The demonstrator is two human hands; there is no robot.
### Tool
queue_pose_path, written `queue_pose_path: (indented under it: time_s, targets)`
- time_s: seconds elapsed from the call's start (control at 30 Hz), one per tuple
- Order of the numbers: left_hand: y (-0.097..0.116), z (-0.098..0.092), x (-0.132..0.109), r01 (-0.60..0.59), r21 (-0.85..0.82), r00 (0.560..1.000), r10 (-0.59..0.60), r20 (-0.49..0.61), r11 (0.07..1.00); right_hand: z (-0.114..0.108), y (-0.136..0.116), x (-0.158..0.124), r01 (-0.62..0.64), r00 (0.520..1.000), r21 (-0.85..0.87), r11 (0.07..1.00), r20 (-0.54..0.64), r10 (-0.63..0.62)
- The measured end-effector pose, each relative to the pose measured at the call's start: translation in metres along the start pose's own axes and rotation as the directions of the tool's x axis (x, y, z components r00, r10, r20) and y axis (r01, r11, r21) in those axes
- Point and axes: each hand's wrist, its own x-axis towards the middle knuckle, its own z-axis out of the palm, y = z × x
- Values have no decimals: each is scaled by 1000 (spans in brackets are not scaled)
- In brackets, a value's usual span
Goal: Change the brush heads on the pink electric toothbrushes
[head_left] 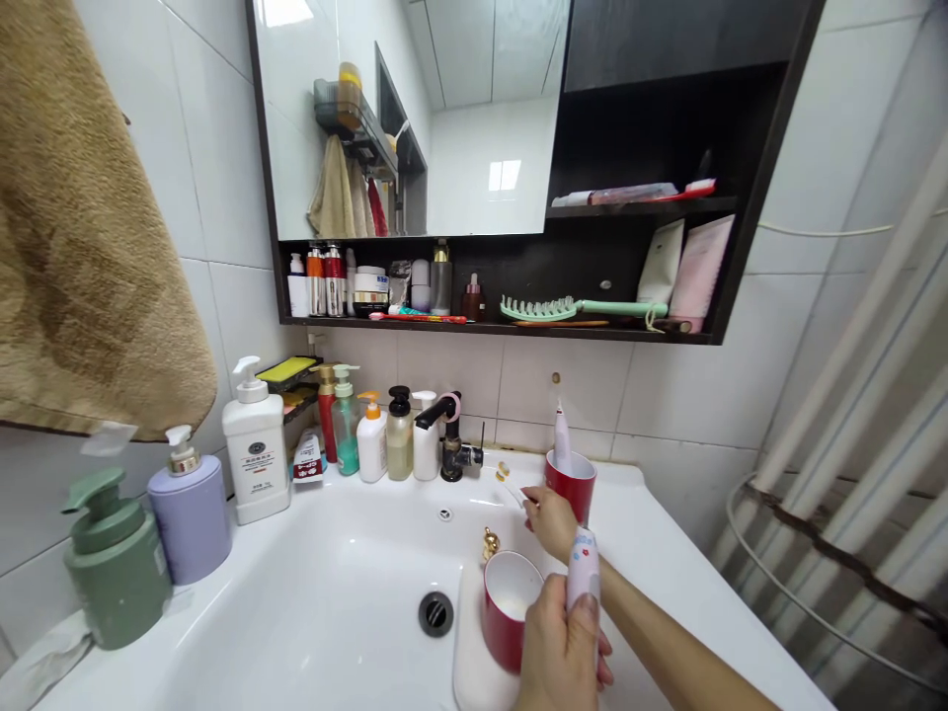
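My left hand (557, 647) is wrapped round an upright pale pink handle (584, 565) with small flower prints, which looks like an electric toothbrush body. Beyond it, my right hand (554, 520) pinches a slim white piece (511, 489) near the basin's back rim; its exact kind is hard to make out. A red cup (498, 627) with a white inside stands just left of my left hand, partly covered by it. Behind my right hand, another red cup (582, 476) holds a pale electric toothbrush (562, 441) standing upright.
The white basin (333, 592) has a black tap (449, 439) and a dark drain (436, 614). A small gold figurine (490, 543) sits by the near cup. Several pump bottles (256, 454) line the left rim. A mirror cabinet (474, 331) overhangs the back; pipes (836, 474) stand right.
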Motion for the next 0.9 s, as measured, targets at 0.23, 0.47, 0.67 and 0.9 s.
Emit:
queue_pose_path:
  time_s: [0.23, 0.47, 0.67, 0.9]
  targets:
    - [-20, 13, -1, 196, -71, 978, -189, 86, 978, -78, 9, -71, -209, 963, 766, 607, 52, 266]
    - [-32, 17, -5, 214, -86, 964, -197, 177, 973, -86, 13, -87, -242, 961, 896, 371, 169, 218]
    - [-28, 15, -4, 179, -72, 953, -155, 260, 981, -83, 16, -86, -266, 951, 889, 373, 178, 253]
    - [-28, 16, -4, 269, -176, 933, -211, 291, 947, -79, 15, -89, -266, 961, 855, 445, 196, 198]
